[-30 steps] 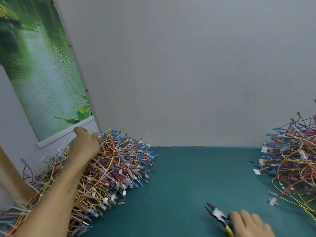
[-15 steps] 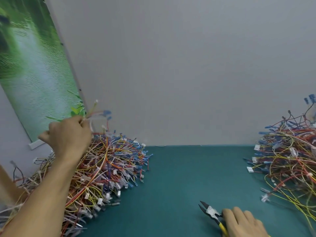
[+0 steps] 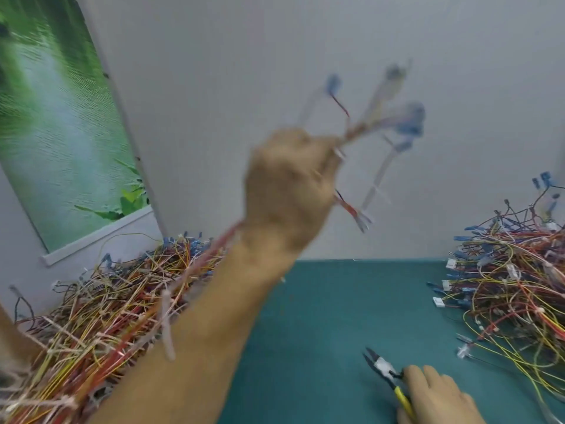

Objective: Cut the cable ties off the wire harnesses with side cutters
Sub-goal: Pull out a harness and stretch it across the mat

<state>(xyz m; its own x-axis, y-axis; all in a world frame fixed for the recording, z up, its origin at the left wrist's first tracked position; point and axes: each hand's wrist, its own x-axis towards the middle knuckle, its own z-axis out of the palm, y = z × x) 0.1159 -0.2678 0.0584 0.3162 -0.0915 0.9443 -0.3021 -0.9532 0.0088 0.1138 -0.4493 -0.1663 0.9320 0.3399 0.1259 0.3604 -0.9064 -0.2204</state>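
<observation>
My left hand (image 3: 290,185) is raised high over the table and grips a wire harness (image 3: 377,117) with blue connectors and white cable ties; it is blurred by motion. Its wires trail back down along my forearm toward the left pile. My right hand (image 3: 434,396) rests low on the green table and holds the yellow-handled side cutters (image 3: 385,373), whose black jaws point up and left, slightly parted. A big heap of tied harnesses (image 3: 101,313) lies at the left.
A second heap of loose harnesses (image 3: 513,286) fills the right side of the green table (image 3: 330,319). A grey wall (image 3: 275,56) stands right behind the table. A green poster (image 3: 55,123) hangs at the left.
My left hand has lifted a harness out of the left pile and swung it up and to the right. My right hand with the cutters has hardly moved.
</observation>
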